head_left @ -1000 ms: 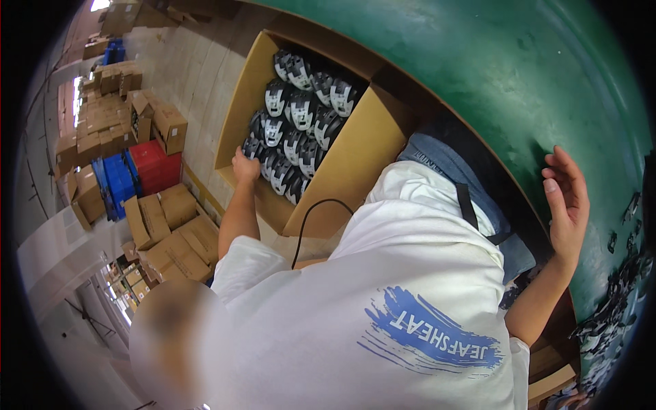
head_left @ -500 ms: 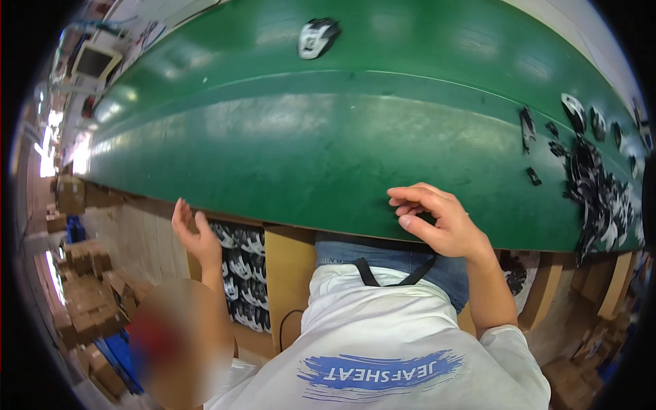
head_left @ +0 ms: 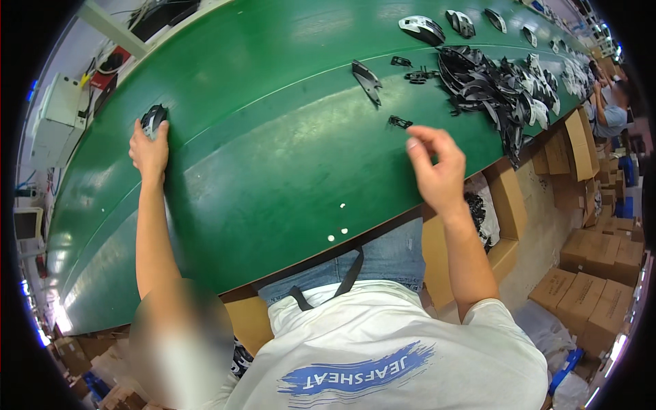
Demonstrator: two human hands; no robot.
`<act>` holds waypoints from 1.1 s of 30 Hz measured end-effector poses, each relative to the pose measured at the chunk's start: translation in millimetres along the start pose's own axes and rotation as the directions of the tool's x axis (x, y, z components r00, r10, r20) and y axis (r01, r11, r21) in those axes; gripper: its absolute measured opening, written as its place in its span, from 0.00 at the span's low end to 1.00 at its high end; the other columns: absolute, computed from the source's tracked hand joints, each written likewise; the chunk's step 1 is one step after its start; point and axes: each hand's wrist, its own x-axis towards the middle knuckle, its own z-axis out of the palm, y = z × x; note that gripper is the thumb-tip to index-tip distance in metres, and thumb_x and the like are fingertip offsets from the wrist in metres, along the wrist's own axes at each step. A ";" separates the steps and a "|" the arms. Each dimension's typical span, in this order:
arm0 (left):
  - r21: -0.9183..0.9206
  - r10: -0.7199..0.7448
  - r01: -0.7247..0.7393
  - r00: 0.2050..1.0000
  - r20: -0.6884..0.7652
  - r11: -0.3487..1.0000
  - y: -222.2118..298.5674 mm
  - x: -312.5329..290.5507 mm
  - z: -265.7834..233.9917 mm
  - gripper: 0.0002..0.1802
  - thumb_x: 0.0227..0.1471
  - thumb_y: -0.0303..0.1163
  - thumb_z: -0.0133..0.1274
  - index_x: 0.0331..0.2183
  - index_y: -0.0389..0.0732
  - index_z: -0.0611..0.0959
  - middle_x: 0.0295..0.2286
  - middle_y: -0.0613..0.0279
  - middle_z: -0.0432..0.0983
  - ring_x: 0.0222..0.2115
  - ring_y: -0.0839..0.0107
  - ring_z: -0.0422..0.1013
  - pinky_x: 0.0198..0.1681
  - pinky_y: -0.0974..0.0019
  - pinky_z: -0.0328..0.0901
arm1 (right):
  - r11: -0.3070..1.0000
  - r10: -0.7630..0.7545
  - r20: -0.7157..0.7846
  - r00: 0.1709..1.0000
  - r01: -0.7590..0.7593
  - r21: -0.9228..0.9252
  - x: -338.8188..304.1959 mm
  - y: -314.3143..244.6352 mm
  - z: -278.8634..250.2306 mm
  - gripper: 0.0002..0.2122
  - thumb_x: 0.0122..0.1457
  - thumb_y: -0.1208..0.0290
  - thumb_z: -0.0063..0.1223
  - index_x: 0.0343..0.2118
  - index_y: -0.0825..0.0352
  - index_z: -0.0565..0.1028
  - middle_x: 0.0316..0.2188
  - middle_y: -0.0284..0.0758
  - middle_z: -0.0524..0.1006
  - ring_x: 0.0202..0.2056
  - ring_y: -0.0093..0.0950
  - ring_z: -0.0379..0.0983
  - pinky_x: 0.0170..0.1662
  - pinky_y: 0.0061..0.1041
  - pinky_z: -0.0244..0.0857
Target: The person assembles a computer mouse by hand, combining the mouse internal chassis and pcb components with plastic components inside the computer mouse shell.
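Observation:
At the far left of the green table, my left hand [head_left: 148, 149] has its fingers closed round a black and white mouse shell [head_left: 154, 117], whose dark end shows beyond the fingertips. My right hand [head_left: 439, 167] hovers over the table's front part, its fingers loosely bent and apart from the thumb, with nothing visible in them. Just beyond those fingertips lies a small black plastic bracket [head_left: 399, 121]. A long, dark, pointed shell piece [head_left: 367, 83] is farther off, near two more small black parts [head_left: 421, 75].
A pile of black and white shell parts [head_left: 478, 85] spreads over the right side. Several shells, one white and black [head_left: 421, 29], form a row behind it. White dots [head_left: 344, 231] lie near the front edge. An open carton [head_left: 509, 225] stands below the right edge.
The view has swung to the right. My left hand, empty before, has reached far out over the table and now grips the mouse shell. My right hand is now near the small bracket.

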 end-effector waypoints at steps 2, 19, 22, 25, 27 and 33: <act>-0.094 0.002 -0.003 1.000 -0.007 0.996 -3.7 0.2 -0.6 0.48 0.60 0.60 0.60 0.70 0.42 0.68 0.64 0.40 0.66 0.65 0.41 0.62 0.69 0.47 0.56 | 0.998 0.022 -0.051 0.998 -0.025 -0.053 12.1 5.6 -13.4 0.10 0.64 0.71 0.63 0.46 0.66 0.84 0.37 0.37 0.83 0.33 0.29 0.78 0.39 0.29 0.73; -0.455 0.489 0.746 0.664 0.566 -0.486 90.2 -253.6 -93.2 0.35 0.71 0.50 0.41 0.69 0.40 0.67 0.66 0.37 0.65 0.62 0.48 0.70 0.60 0.46 0.70 | 0.887 -0.053 0.419 0.907 -0.150 0.437 1.6 -57.6 25.8 0.10 0.64 0.77 0.62 0.47 0.72 0.83 0.39 0.32 0.83 0.39 0.20 0.76 0.48 0.23 0.70; -0.382 0.452 0.755 0.636 0.626 -0.533 110.2 -273.9 -93.2 0.36 0.70 0.51 0.40 0.70 0.40 0.66 0.66 0.38 0.65 0.63 0.49 0.68 0.63 0.46 0.67 | 0.835 -0.113 0.467 0.877 -0.171 0.523 -6.7 -84.7 34.4 0.11 0.63 0.77 0.62 0.48 0.71 0.83 0.41 0.33 0.83 0.40 0.20 0.77 0.48 0.24 0.70; -0.361 0.520 0.775 0.621 0.586 -0.519 118.7 -284.9 -91.8 0.36 0.70 0.52 0.38 0.70 0.40 0.67 0.66 0.42 0.66 0.64 0.51 0.68 0.65 0.46 0.65 | 0.818 -0.209 0.514 0.832 -0.139 0.558 -11.8 -88.3 36.6 0.12 0.62 0.78 0.65 0.48 0.71 0.83 0.41 0.33 0.84 0.38 0.21 0.78 0.45 0.23 0.72; -0.315 0.565 0.816 0.568 0.599 -0.486 120.5 -291.5 -91.3 0.37 0.71 0.53 0.37 0.69 0.40 0.67 0.66 0.44 0.67 0.64 0.52 0.68 0.66 0.45 0.62 | 0.771 -0.105 0.454 0.885 -0.216 0.599 -16.5 -104.9 40.8 0.12 0.61 0.78 0.67 0.47 0.70 0.83 0.40 0.33 0.84 0.38 0.20 0.78 0.44 0.22 0.72; -0.278 0.606 0.830 0.547 0.578 -0.484 113.3 -301.9 -82.8 0.35 0.72 0.53 0.35 0.68 0.41 0.70 0.63 0.52 0.72 0.63 0.54 0.68 0.69 0.45 0.59 | 0.868 -0.220 0.498 0.839 -0.064 0.492 -10.1 -93.2 35.6 0.11 0.60 0.78 0.68 0.46 0.70 0.84 0.36 0.34 0.84 0.34 0.21 0.79 0.40 0.21 0.73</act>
